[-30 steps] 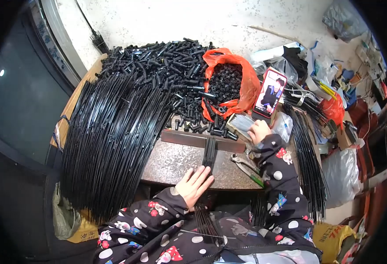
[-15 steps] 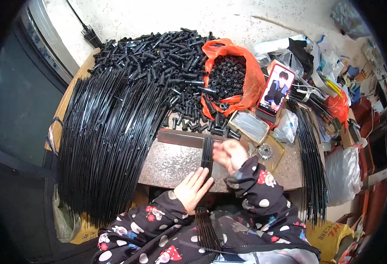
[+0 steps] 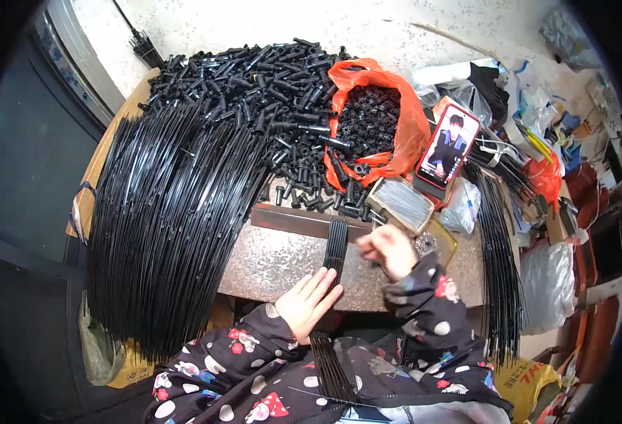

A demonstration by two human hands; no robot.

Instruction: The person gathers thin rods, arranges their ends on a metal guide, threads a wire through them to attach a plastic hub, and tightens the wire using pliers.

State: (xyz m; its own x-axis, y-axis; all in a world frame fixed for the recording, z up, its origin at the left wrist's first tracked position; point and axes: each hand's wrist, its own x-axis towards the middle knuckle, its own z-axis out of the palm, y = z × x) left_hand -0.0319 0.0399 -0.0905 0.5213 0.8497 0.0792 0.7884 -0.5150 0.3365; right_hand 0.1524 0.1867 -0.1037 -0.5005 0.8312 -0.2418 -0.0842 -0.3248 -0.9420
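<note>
My left hand [image 3: 309, 305] lies flat, fingers stretched out, across a row of thin black rods [image 3: 336, 244] that look like umbrella ribs. The upper ends of these rods rest against a dark metal bar [image 3: 286, 220], and their lower part runs down over my lap. Just right of the row, over the table, my right hand [image 3: 389, 253] has its fingers curled together. It is slightly blurred, and whatever the fingers may hold cannot be made out. Close behind it, partly covered by the hand, is a toothed metal disc [image 3: 425, 244].
A large sheaf of black rods [image 3: 173, 233] covers the left side. Behind are piled black plastic tubes [image 3: 254, 88] and a red bag [image 3: 415, 134] of small black parts. A phone [image 3: 449, 145], a box of thin pins [image 3: 401, 205] and another rod bundle [image 3: 498, 268] stand right.
My right hand has moved right, away from the rods, and its fingers have gone from spread to curled. My left hand stays flat on the row.
</note>
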